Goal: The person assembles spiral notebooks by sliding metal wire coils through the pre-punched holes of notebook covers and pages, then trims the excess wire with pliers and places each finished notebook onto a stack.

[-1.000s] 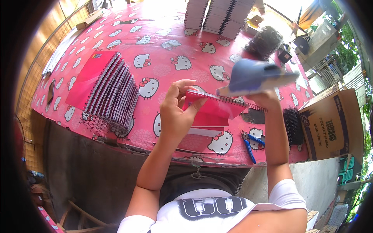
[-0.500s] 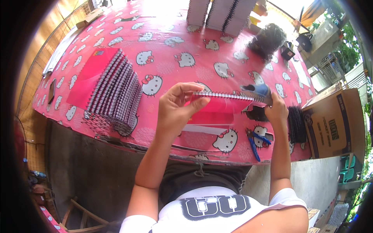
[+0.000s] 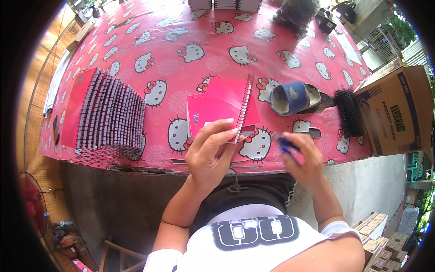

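Observation:
My left hand (image 3: 210,152) is closed on a pink spiral notebook (image 3: 224,97), pinching the near end of its coil edge. The coil runs up the notebook's right side, with a loose end standing past the far corner. More pink covers and pages (image 3: 194,109) lie beneath it on the table. To the right, my right hand (image 3: 306,158) grips blue-handled wire cutters (image 3: 287,146), their jaws pointing left toward the notebook; they are a little blurred. A blue slipper (image 3: 292,97) rests on the table beyond that hand.
A tall stack of spiral notebooks (image 3: 111,113) stands at the left. Black coils (image 3: 348,113) lie beside a cardboard box (image 3: 394,111) on the right. White notebook stacks (image 3: 225,4) and a clear plastic bundle (image 3: 297,16) stand at the far side of the pink patterned table (image 3: 213,63).
The slipper has left my right hand and lies on the table. That hand has picked up the wire cutters. My left hand has turned the notebook so its coil points away from me.

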`<state>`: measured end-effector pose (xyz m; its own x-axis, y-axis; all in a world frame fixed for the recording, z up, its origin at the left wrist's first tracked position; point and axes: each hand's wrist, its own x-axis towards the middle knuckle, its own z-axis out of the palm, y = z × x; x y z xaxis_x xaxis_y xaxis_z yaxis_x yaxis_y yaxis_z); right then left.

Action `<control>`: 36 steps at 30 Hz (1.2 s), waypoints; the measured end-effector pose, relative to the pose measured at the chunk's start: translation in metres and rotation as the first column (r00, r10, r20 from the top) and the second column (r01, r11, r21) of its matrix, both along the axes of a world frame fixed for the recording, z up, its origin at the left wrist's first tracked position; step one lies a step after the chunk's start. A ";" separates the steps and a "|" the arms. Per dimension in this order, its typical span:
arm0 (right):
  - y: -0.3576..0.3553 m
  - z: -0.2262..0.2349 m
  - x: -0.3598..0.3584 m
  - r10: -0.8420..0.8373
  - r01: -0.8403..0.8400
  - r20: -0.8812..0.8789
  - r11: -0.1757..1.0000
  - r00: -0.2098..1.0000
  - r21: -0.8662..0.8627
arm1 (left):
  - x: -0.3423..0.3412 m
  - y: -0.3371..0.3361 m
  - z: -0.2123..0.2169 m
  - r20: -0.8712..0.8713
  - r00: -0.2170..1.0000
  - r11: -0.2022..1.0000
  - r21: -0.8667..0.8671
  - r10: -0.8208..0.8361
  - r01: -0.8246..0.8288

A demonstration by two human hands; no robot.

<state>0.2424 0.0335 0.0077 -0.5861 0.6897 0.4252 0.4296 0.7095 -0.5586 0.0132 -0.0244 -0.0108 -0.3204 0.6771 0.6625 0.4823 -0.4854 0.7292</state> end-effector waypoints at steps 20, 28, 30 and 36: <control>0.007 0.009 -0.041 0.139 -0.408 -0.392 0.474 0.910 -0.780 | -0.008 -0.002 -0.008 -0.049 0.999 0.987 0.161 -0.009 0.017; 0.010 0.005 -0.020 0.060 -0.211 -0.281 0.809 0.958 -0.549 | -0.044 -0.012 0.039 -0.138 0.956 0.943 0.251 0.260 -0.220; 0.027 -0.018 0.020 -0.169 0.158 -0.008 0.941 0.986 -0.300 | -0.082 -0.037 0.084 0.377 0.891 0.869 0.317 0.251 -0.379; 0.029 -0.020 0.032 -0.213 0.162 0.300 0.969 0.930 0.184 | -0.224 -0.083 0.110 0.351 0.676 0.710 0.042 0.648 -0.703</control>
